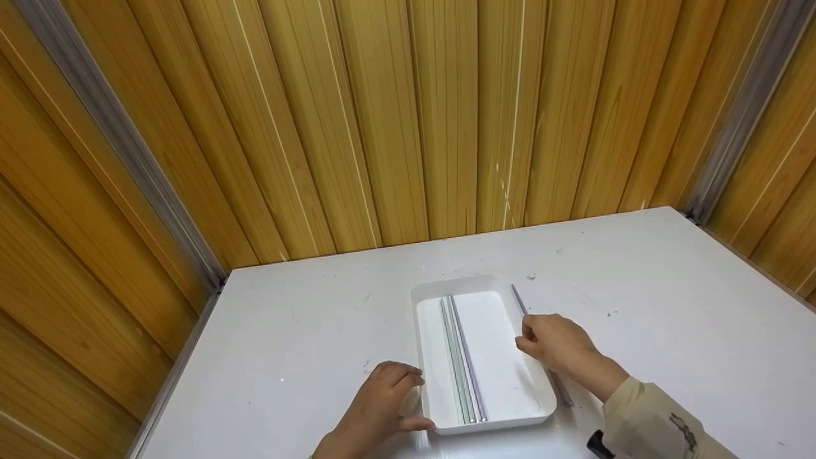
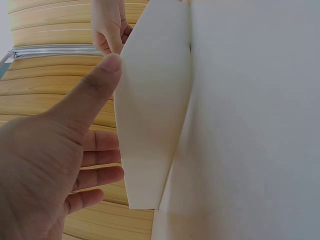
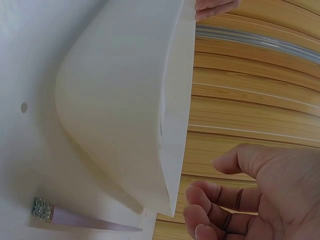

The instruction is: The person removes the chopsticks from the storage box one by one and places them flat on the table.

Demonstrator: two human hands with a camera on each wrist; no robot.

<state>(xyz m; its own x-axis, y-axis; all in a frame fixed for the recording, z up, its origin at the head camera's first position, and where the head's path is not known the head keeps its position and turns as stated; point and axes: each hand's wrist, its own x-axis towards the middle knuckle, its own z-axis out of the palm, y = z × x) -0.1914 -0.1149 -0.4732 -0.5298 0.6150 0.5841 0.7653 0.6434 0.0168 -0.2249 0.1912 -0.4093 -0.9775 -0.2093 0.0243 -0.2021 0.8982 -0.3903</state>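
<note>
A white rectangular tray (image 1: 484, 426) stands on the table with several slim chopsticks (image 1: 460, 357), pale green and lilac, lying lengthwise in its left half. My left hand (image 1: 386, 398) is at the tray's left side near the front corner, fingertips and thumb at the rim, fingers fairly straight. Over the tray's right rim is my right hand (image 1: 561, 341), its fingers loosely curled with nothing between them in the right wrist view. Beneath it, a single lilac chopstick (image 3: 90, 220) with a glittery silver end lies on the table along the tray's outer right side; the hand hides its middle in the head view.
The white tabletop (image 1: 669, 306) has small dark marks scattered on it. Wood-patterned panels (image 1: 446, 127) rise along its back edge and both sides, with grey metal strips (image 1: 146, 166) in the corners.
</note>
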